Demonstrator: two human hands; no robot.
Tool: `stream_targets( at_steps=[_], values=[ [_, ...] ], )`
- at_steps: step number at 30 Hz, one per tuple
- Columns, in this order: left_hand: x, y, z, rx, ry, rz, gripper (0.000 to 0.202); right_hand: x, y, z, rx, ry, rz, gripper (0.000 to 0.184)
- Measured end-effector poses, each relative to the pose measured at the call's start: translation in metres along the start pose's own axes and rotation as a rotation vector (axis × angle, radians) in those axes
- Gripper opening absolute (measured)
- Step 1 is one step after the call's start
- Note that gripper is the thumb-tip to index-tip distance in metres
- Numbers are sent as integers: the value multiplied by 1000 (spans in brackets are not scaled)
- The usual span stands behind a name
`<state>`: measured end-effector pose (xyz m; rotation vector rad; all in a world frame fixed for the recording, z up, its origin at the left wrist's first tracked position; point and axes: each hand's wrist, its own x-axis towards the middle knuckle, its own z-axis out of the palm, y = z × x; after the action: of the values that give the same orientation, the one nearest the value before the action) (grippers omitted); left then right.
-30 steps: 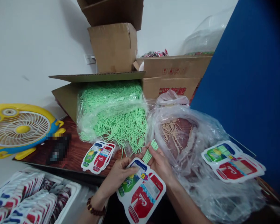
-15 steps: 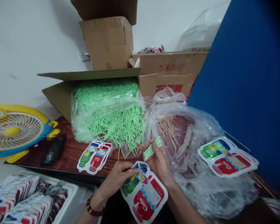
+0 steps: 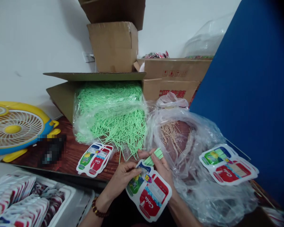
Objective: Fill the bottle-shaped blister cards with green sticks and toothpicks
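My left hand [image 3: 126, 176] pinches the upper left edge of a printed plastic pouch [image 3: 153, 201], which shows a green lemon bottle and a red cola bottle. In my right hand [image 3: 164, 170] is a bundle of light green candy sticks [image 3: 154, 157], its lower end at the pouch's top edge. Whether the tips are inside the opening I cannot tell. Beyond my hands, a large heap of green sticks [image 3: 118, 126] spills from a clear bag in an open carton. Brown sticks [image 3: 170, 134] lie in another clear plastic bag [image 3: 198, 151] to the right.
Similar pouches [image 3: 94, 159] lie on the table at left. More pouches [image 3: 227, 164], with sticks inside, rest on the bag at right. A white bin [image 3: 68, 201] of pouches stands lower left, near a yellow fan [image 3: 19, 129]. Cartons [image 3: 113, 47] and a blue panel [image 3: 232, 82] stand behind.
The green stick bundle and the pouch have come together, so the bundle's lower end now meets the pouch's top edge. The camera view has shifted slightly.
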<state>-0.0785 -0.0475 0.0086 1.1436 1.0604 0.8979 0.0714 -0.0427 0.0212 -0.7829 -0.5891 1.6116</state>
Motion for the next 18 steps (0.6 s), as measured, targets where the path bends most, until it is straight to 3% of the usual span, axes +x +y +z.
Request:
stream_targets(
  at_steps=[6, 11, 14, 18],
  values=[
    [13, -13, -7, -268, 11, -4, 17, 16, -5, 7, -20, -279, 123, 24],
    [26, -14, -10, -412, 91, 68, 17, 44, -17, 21, -85, -333, 33, 30],
    [31, -12, -13, -491, 104, 91, 18, 57, -23, 21, -314, -358, -44, 31],
    [33, -12, -17, -532, 97, 107, 20, 65, -30, 16, -664, -471, -14, 35]
  ],
)
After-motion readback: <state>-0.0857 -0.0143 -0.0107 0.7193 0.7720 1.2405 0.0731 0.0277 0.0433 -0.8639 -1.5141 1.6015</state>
